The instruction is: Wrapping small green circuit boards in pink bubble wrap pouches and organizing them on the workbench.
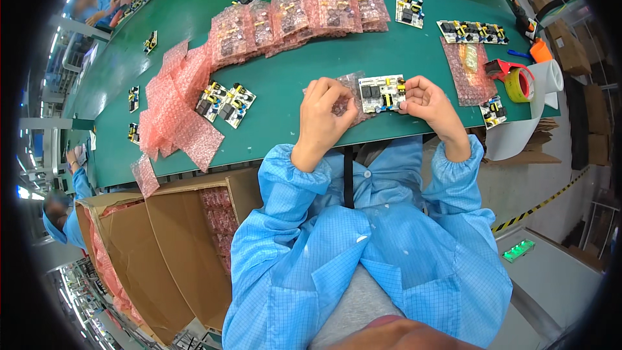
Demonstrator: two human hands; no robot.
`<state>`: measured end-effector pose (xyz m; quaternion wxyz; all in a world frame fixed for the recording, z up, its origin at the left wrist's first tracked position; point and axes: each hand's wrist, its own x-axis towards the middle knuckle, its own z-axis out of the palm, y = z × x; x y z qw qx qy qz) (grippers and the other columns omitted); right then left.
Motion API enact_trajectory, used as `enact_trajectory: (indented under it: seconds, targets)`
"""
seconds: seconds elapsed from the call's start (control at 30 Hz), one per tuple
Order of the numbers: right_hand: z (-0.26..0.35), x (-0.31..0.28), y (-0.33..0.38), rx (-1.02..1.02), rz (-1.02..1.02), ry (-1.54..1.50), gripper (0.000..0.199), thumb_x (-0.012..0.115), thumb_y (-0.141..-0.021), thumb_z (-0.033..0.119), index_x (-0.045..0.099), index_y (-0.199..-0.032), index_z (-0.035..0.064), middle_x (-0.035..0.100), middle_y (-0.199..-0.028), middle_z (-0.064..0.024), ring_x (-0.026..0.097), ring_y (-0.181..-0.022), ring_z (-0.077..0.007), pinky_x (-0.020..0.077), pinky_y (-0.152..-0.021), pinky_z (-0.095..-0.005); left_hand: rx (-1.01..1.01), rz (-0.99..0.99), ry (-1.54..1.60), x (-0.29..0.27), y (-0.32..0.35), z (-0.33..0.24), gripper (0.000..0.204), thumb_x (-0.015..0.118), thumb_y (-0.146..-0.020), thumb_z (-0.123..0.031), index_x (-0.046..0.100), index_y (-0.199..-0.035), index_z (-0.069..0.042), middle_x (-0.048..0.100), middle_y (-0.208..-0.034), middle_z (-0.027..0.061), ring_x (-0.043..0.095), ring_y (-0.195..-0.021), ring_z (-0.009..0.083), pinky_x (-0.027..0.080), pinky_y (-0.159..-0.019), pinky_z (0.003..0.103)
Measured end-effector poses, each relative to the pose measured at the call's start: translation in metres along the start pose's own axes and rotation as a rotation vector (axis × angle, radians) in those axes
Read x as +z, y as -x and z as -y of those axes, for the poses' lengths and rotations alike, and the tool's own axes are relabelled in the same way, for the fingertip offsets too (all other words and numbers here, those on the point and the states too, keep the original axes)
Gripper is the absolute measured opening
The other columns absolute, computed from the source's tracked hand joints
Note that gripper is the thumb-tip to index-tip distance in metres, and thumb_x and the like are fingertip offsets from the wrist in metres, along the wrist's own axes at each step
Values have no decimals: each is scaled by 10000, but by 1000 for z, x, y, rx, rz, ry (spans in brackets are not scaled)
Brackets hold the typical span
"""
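Note:
A white circuit board (383,93) with black and yellow parts is up in front of me. My right hand (433,107) is closed on its right edge, thumb and fingers pinching it. A pink bubble wrap bag (353,82) lies partly behind the board and under my left hand (326,109). That hand is closed, with thumb and forefinger together at the bag; its fingertips partly hide the grip. To the left, two more circuit boards (225,104) lie side by side beside a loose heap of flat pink bubble wrap bags (173,107).
Filled bubble wrap bags (291,16) form a long row across the green table (272,84). At right are a row of boards (472,31), a red tape dispenser (512,78) and a white roll (549,78). An open cardboard box (139,240) stands below left.

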<state>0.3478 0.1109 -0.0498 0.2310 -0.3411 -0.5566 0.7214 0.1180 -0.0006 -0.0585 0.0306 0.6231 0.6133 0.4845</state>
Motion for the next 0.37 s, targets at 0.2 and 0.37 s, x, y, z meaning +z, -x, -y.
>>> enact_trajectory:
  seconds: [0.2, 0.37]
  targets:
    - [10, 0, -2, 28, 17, 27, 329, 688, -857, 20, 540, -1151, 16, 656, -997, -55, 658, -877, -113, 541, -812, -245, 27, 45, 106, -5, -2, 2, 143, 720, -694, -6, 652, -811, -54, 619, -905, 65, 587, -859, 278, 488, -755, 382]
    - [19, 4, -1, 101, 58, 157, 337, 686, -865, 53, 548, -1171, 28, 666, -1010, -73, 664, -885, -127, 548, -835, -261, 64, -46, 79, -8, -5, -5, 141, 716, -695, -7, 653, -809, -60, 623, -918, 68, 590, -876, 283, 493, -772, 388]
